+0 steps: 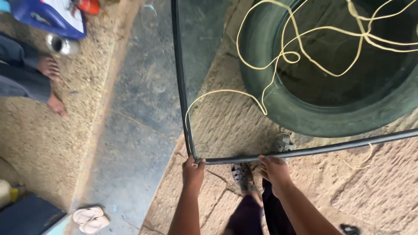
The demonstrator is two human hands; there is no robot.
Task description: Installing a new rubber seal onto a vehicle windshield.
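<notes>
The person is standing on a rough stone floor (226, 126) and is looking down at both hands. The left hand (193, 169) is closing around the bent corner of a thin black frame (180, 87), where one bar is going up toward the far side and the other is going to the right. The right hand (273, 167) is gripping the same frame on its lower bar (331, 148), a little to the right of the corner, with the fingers curled over the bar. Both hands are fully closed on the frame. A thin yellow cord (278, 56) is lying in loose loops over the floor and over a big dark tyre (305, 113), which is resting on the floor just behind the lower bar. The cord is also running down near the corner of the frame, close to the left hand; I cannot tell if it is tied there. The person's feet in dark sandals (242, 175) are showing under the frame, between the two arms. At the left side, well apart, another person's bare feet (48, 67) are resting on gravelly ground, near a metal cup (61, 45) and a blue container (48, 17). A pair of pale slippers (90, 219) is lying at the near left edge of the floor.
</notes>
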